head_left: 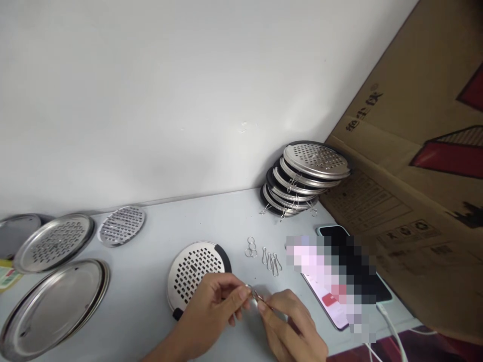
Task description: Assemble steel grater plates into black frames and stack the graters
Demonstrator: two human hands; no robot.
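Note:
Both my hands are closed and meet over the front of the table. Between the thumb and finger of my left hand (209, 314) is a small metal ring (248, 287). My right hand (292, 327) pinches a wire clip (258, 295) whose end meets the ring; whether they are linked I cannot tell. Under my left hand lies a round metal grater disc (188, 269) with black edge pieces, partly covered by the hand. Beyond my fingers several loose metal rings (251, 246) lie beside several wire clips (270, 260).
At the back right stands a leaning stack of grater discs (307, 176), wire clips dangling from it. Two phones (328, 301) with cables lie at right, before a large cardboard box (396, 201). Metal plates (56, 306) and a perforated disc (123, 226) are at left. A wall rises behind.

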